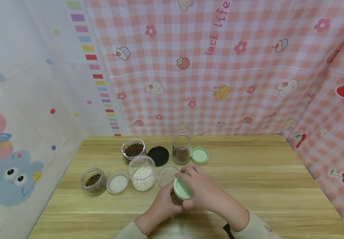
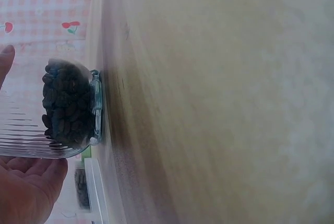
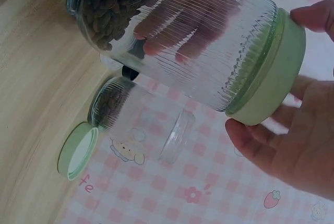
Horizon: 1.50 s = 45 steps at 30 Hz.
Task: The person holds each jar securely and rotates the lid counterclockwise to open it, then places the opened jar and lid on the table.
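Observation:
Both hands are on a ribbed glass jar (image 3: 182, 36) with a pale green lid (image 1: 182, 188). Dark seed-like pieces (image 2: 68, 104) lie in the bottom of it. Around the glass body, my left hand (image 1: 164, 202) grips, its fingers showing through the glass in the right wrist view. My right hand (image 1: 203, 191) holds the lid by its rim, thumb and fingers on opposite sides. The lid sits on the jar's mouth. The jar is tilted in the head view, its base close to the table in the left wrist view.
Behind the hands stand an uncovered glass jar (image 1: 182, 149) and a green lid (image 1: 200, 155). Leftward are a tub of white flakes (image 1: 143, 176), a clear lid (image 1: 166, 176), a black lid (image 1: 158, 156), a tub of brown pellets (image 1: 133, 151), a white-rimmed lid (image 1: 117, 183) and another tub (image 1: 93, 182).

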Motion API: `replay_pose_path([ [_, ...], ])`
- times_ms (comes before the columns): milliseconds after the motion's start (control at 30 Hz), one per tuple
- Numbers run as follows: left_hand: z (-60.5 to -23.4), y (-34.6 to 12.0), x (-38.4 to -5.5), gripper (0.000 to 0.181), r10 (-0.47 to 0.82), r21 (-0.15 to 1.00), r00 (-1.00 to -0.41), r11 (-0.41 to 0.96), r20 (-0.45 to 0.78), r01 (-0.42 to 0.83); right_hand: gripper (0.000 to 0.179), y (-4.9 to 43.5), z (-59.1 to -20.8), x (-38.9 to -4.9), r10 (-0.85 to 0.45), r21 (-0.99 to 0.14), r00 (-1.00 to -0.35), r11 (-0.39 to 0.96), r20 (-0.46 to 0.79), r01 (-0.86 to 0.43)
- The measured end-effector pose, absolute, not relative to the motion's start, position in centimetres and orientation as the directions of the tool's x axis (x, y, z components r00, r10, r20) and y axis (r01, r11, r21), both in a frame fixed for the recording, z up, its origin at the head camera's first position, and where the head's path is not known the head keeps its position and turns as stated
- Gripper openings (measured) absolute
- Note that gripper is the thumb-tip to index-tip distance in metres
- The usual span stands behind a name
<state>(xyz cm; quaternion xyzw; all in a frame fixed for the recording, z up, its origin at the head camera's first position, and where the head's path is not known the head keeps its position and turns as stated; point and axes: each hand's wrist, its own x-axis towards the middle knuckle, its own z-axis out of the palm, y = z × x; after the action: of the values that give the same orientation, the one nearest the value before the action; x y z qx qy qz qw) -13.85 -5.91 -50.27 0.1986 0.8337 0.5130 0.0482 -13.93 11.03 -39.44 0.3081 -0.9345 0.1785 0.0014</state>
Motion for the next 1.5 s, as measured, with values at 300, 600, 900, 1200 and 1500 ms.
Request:
replay_pose_path([
  [300,-50.26,-6.04,-13.82,0.070,0.374,0.867,-0.922,0.420,0.103,0.268,0.065,11.01,-39.18,-13.89,-0.673,-0.342,-0.729,0.660,0.128,-0.669],
  [600,-50.23,-5.92,-13.78,0.089,0.382,0.915,-0.921,0.337,0.082,0.221,0.079,10.74,-39.53,-13.74,-0.498,-0.276,-0.845,0.799,0.195,-0.534],
  [900,-50.49,-5.95,-13.95,0.077,0.386,0.888,-0.914,0.365,0.128,0.279,0.072,10.94,-39.28,-13.99,-0.578,-0.332,-0.809,0.746,0.107,-0.577],
  [1200,-50.16,-5.97,-13.80,0.071,0.373,0.854,-0.917,0.420,0.145,0.306,0.064,10.97,-39.04,-13.87,-0.690,-0.363,-0.719,0.650,0.086,-0.667],
  [1500,-50.31,-5.86,-13.76,0.086,0.368,0.905,-0.925,0.356,0.094,0.233,0.081,10.54,-39.44,-13.64,-0.463,-0.312,-0.866,0.808,0.189,-0.500],
])
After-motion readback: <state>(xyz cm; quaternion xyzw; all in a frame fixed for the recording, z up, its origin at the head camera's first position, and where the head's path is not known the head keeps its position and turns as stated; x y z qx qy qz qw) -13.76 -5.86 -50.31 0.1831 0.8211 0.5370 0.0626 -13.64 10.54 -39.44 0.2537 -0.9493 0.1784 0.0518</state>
